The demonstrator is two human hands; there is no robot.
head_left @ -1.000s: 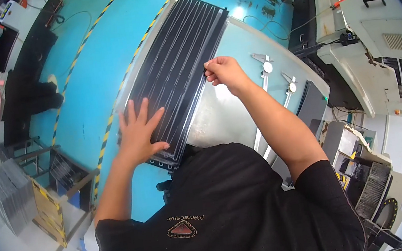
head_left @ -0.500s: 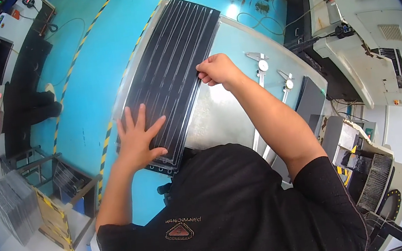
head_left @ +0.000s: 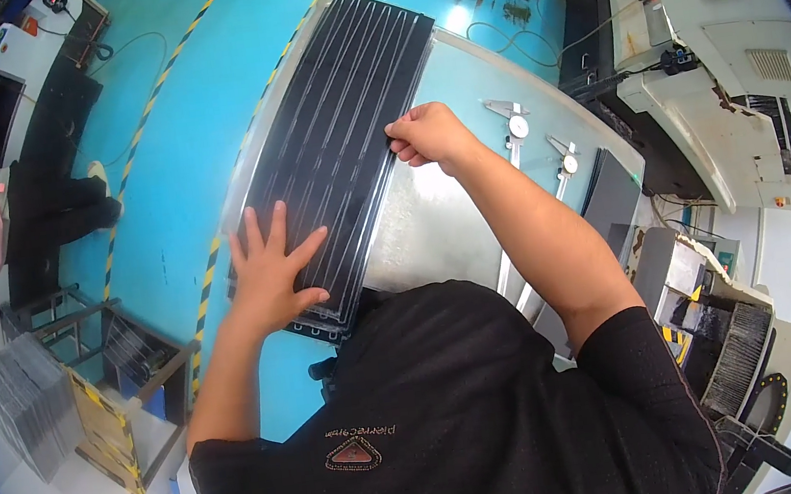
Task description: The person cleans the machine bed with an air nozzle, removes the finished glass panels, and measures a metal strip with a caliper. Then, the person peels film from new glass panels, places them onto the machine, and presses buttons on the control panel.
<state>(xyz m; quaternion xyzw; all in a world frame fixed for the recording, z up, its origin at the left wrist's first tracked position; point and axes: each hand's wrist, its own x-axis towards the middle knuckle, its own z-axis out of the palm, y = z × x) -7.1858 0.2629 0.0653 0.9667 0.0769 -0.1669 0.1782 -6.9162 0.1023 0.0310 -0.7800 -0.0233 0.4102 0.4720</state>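
A long black panel (head_left: 339,106) with several pale grooves running along its length lies on the metal-topped table, apparently stacked on other panels at its near end. My left hand (head_left: 270,272) rests flat on its near left part, fingers spread. At the panel's right edge, my right hand (head_left: 426,136) is closed, thumb and forefinger pinched together. Whether those fingertips grip the edge or some small thing is hidden. Right of that hand lie two dial calipers, one larger caliper (head_left: 517,126) and one smaller caliper (head_left: 568,165).
The silvery tabletop (head_left: 413,230) extends right of the panel. Dark sheets (head_left: 609,191) lie at its right end. Pale machinery (head_left: 747,56) stands beyond. Left are a striped frame rack (head_left: 107,430), stacked clear sheets (head_left: 30,405) and a person's dark-clothed leg (head_left: 66,213).
Both hands keep practically the same places on the panel. Only the reflections along the panel's grooves look slightly different.
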